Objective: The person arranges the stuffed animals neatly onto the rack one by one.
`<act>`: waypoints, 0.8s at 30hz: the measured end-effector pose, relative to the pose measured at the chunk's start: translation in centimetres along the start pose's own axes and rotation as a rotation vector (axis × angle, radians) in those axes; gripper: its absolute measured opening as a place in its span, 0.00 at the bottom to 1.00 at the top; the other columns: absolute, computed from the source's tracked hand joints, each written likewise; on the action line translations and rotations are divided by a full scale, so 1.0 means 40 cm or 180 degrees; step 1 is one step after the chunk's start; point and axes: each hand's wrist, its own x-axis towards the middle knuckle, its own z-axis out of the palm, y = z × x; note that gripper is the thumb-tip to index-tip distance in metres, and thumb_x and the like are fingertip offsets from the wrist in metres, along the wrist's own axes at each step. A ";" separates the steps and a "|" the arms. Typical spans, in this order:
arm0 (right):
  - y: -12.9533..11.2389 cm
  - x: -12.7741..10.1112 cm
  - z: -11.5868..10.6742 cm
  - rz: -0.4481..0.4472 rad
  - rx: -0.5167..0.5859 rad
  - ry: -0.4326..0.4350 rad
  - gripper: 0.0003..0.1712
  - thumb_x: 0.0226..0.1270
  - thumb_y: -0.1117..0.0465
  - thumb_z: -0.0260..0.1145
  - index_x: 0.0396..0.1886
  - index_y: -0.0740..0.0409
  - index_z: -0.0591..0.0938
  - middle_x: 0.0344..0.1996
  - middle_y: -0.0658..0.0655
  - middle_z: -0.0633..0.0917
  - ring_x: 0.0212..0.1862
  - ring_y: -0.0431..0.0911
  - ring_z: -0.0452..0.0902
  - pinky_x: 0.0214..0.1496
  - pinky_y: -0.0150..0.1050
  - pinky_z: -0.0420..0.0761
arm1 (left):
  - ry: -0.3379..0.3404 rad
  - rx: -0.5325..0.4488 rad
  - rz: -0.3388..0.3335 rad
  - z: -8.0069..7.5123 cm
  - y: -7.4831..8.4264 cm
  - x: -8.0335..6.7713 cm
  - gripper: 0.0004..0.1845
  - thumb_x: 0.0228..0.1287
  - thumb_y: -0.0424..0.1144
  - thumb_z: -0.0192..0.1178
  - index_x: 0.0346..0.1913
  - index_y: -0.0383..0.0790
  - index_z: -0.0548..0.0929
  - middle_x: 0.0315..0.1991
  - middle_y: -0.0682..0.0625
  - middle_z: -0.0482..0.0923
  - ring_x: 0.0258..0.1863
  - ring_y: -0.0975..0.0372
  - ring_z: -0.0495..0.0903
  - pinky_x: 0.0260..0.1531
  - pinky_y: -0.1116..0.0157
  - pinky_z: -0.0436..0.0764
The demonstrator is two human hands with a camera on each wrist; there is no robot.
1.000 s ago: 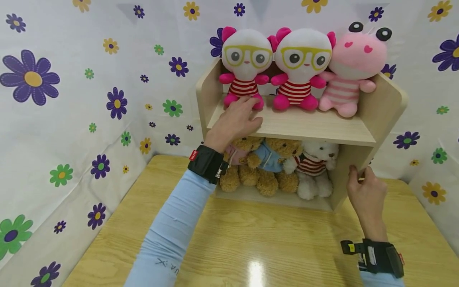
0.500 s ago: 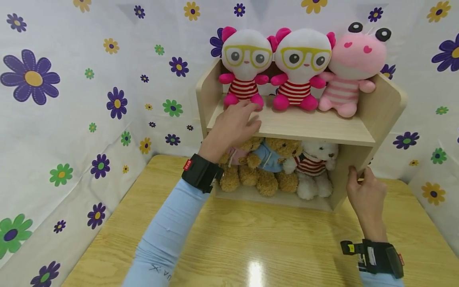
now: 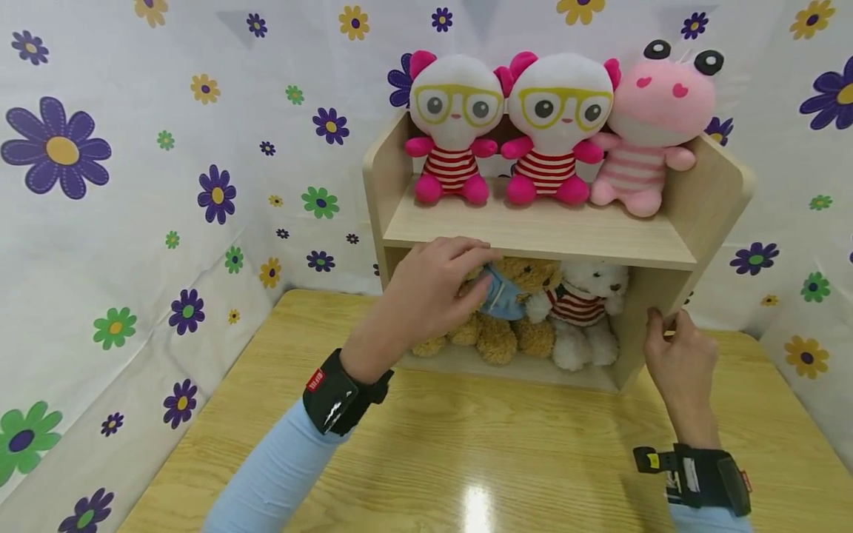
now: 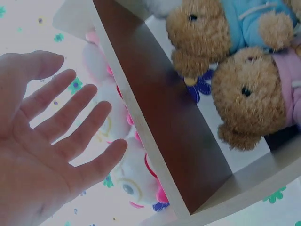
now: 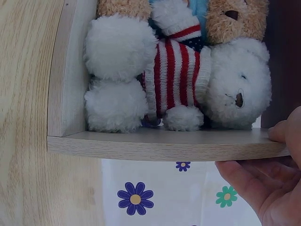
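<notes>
A small wooden shelf [image 3: 546, 233] stands on the table. Its top board carries two white dolls with yellow glasses [image 3: 455, 118] [image 3: 558, 118] and a pink doll [image 3: 649, 126]. The lower compartment holds a brown bear in blue [image 3: 516, 296], a white bear in a striped sweater [image 3: 586, 303] and a brown bear in pink [image 4: 256, 99], which my left hand hides in the head view. My left hand [image 3: 426, 292] hovers in front of that compartment with straight, spread fingers [image 4: 70, 113], holding nothing. My right hand [image 3: 673, 348] grips the shelf's right side panel [image 5: 164, 145], thumb in front and fingers behind.
The shelf sits at the back of a light wooden table [image 3: 506, 444]. A white cloth printed with flowers [image 3: 133, 185] hangs behind and on both sides. Bare tabletop lies between me and the shelf.
My left hand has dropped from the top board by the left doll's feet to the front of the lower compartment. The right hand and the toys have not moved.
</notes>
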 end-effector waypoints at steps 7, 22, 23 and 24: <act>-0.003 0.005 -0.001 0.0065 0.0022 -0.0015 0.18 0.72 0.65 0.62 0.25 0.75 0.77 0.21 0.77 0.84 0.21 0.69 0.82 0.21 0.15 0.56 | -0.0112 -0.0015 0.0198 0.027 0.032 -0.079 0.15 0.72 0.43 0.64 0.58 0.46 0.86 0.55 0.51 0.86 0.55 0.58 0.84 0.55 0.55 0.82; 0.007 -0.013 -0.013 0.0076 0.0158 -0.0358 0.14 0.72 0.65 0.62 0.39 0.77 0.80 0.26 0.77 0.86 0.26 0.69 0.86 0.22 0.16 0.69 | -0.0558 -0.0234 -0.0577 0.116 -0.031 -0.328 0.21 0.69 0.44 0.67 0.63 0.51 0.82 0.57 0.52 0.84 0.56 0.55 0.84 0.50 0.48 0.83; 0.007 -0.016 -0.017 0.0071 0.0168 -0.0438 0.14 0.72 0.64 0.62 0.42 0.76 0.81 0.28 0.77 0.86 0.27 0.69 0.86 0.21 0.23 0.76 | -0.0555 -0.0216 -0.0668 0.115 -0.041 -0.345 0.21 0.68 0.43 0.67 0.63 0.51 0.82 0.56 0.52 0.84 0.55 0.54 0.84 0.50 0.48 0.83; 0.008 -0.020 -0.022 0.0084 0.0182 -0.0522 0.15 0.73 0.64 0.62 0.46 0.76 0.81 0.31 0.78 0.86 0.28 0.69 0.86 0.21 0.32 0.81 | -0.0555 -0.0210 -0.0756 0.113 -0.051 -0.362 0.21 0.68 0.43 0.68 0.62 0.51 0.82 0.56 0.52 0.84 0.55 0.54 0.84 0.49 0.47 0.83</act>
